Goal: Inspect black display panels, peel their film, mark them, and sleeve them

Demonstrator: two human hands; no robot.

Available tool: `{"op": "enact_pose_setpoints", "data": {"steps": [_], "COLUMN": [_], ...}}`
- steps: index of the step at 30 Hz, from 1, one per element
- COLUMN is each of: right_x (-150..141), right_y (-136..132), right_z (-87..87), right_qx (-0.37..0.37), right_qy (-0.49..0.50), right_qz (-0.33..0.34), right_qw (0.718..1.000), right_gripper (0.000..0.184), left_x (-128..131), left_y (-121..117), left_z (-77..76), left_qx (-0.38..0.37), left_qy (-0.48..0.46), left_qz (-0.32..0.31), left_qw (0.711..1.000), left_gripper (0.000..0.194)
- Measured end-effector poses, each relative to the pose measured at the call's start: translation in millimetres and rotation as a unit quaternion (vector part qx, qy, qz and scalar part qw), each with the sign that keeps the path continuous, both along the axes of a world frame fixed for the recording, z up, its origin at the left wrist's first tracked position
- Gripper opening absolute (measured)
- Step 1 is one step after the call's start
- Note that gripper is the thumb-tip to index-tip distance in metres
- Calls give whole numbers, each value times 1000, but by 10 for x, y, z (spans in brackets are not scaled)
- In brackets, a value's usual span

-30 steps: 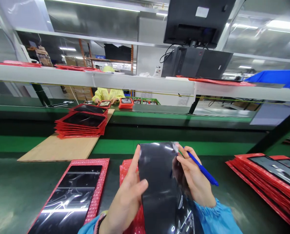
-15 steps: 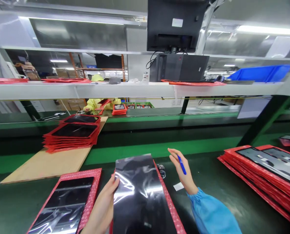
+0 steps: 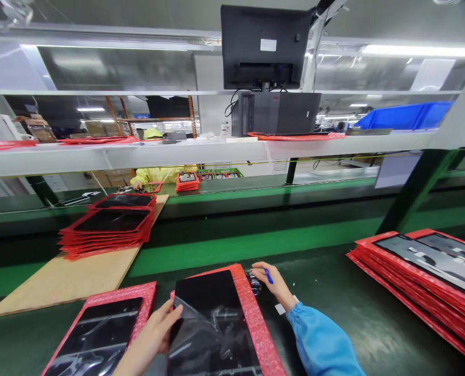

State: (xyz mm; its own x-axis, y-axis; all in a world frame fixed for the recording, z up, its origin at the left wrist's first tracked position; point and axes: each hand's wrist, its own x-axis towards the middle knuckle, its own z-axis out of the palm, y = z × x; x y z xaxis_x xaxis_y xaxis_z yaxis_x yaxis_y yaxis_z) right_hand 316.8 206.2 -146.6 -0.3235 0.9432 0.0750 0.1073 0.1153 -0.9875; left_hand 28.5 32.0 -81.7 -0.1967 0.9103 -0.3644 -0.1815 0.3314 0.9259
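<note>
The glossy black rectangular panel (image 3: 212,324), which a second ago was lifted upright between both hands, now lies flat on its red bubble-wrap sleeve (image 3: 251,313) on the dark green conveyor belt (image 3: 353,313) — so the inspection or marking in the air appears finished and the piece is back down in front of the person.

At the far left a second black panel in a red bubble-wrap sleeve (image 3: 99,334) lies just beside it. The left hand (image 3: 154,337) comes in from the bottom edge, forearm low, fingers curled with the fingertips pressing the panel's left edge; it touches rather than grips. Crinkled clear film shines over the lower part of the panel.

The right hand (image 3: 271,282), sleeved in light blue, has let go of the panel and reaches forward past the sleeve's far right corner. It is closed around a blue pen (image 3: 268,277), its fingertips down by a small dark object on the belt — what that is cannot be made out. A small white slip (image 3: 281,308) lies beside the wrist.
</note>
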Motion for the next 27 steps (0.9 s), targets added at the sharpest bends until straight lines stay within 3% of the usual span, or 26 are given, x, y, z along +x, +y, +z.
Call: {"op": "enact_pose_setpoints", "data": {"steps": [3, 5, 8, 11, 13, 16, 21, 23, 27], "right_x": [7, 12, 6, -44, -110, -227, -299, -288, -264], "right_y": [-51, -101, -259, -554, -779, -1022, -1071, -1060, -1113], "right_z": [57, 136, 345, 601, 713, 725, 619, 645, 781], "right_qx": [11, 26, 54, 81, 98, 149, 129, 116, 96], "right_qy": [29, 49, 68, 68, 42, -49, -17, -18, -7], "right_qz": [-18, -40, -73, -67, -24, 60, 53, 77, 66], "right_qw": [999, 998, 994, 992, 994, 986, 990, 990, 993], "right_gripper": [21, 27, 37, 30, 20, 17, 18, 18, 20], "left_x": [-136, -167, -134, -87, -77, -69, 94, 211, 370], "left_y": [-20, -74, -194, -288, -305, -271, -214, -218, -248], "left_z": [39, 54, 61, 69, 89, 164, 428, 520, 543], "left_qx": [10, 15, 2, -13, -21, -35, 2, 32, 57], "left_qy": [73, 91, 68, 20, -3, -26, -69, -101, -202], "left_qz": [-11, -4, 4, 1, -11, -31, -52, -46, -27], "left_qw": [997, 996, 998, 1000, 1000, 999, 996, 993, 977], "left_gripper": [31, 34, 40, 40, 36, 28, 23, 14, 28]}}
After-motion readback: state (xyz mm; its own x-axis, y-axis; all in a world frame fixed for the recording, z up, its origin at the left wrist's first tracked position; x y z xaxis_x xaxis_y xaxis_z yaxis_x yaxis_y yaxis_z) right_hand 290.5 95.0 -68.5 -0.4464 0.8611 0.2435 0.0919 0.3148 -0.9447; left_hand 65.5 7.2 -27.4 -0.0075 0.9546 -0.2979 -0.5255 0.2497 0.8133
